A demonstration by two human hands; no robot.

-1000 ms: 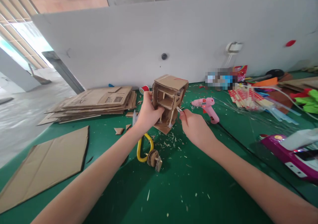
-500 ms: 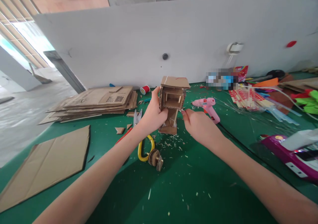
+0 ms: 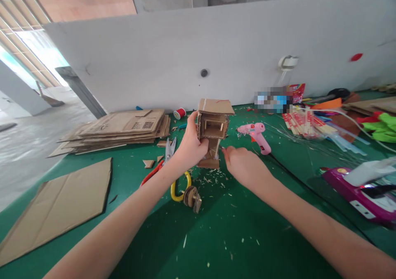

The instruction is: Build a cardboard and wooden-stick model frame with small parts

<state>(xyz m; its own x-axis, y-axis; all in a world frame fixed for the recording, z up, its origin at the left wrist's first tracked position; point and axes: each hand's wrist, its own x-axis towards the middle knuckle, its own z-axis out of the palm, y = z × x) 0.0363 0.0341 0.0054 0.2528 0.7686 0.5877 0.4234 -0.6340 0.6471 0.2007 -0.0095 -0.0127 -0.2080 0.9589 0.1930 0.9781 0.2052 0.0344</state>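
Note:
My left hand (image 3: 189,147) grips a small cardboard model (image 3: 214,127) that stands upright on the green table (image 3: 235,229), thumb on its left wall. The model has a flat roof, an open front with small wooden sticks inside, and a narrow base. My right hand (image 3: 243,165) is just right of the base, fingers pinched together near its lower edge; what they pinch is too small to make out. Wood shavings (image 3: 213,180) lie scattered in front of the model.
Scissors with red and yellow handles (image 3: 173,176) and a small cardboard wheel piece (image 3: 192,197) lie near my left wrist. A pink glue gun (image 3: 256,135) rests right of the model. Flattened cardboard (image 3: 123,126) is stacked at left, a loose sheet (image 3: 58,204) nearer. Craft supplies (image 3: 312,124) crowd the right.
The model was tilted and lifted a second ago; it has been turned upright and set down on its base. My right hand dropped from the model's middle to beside its base.

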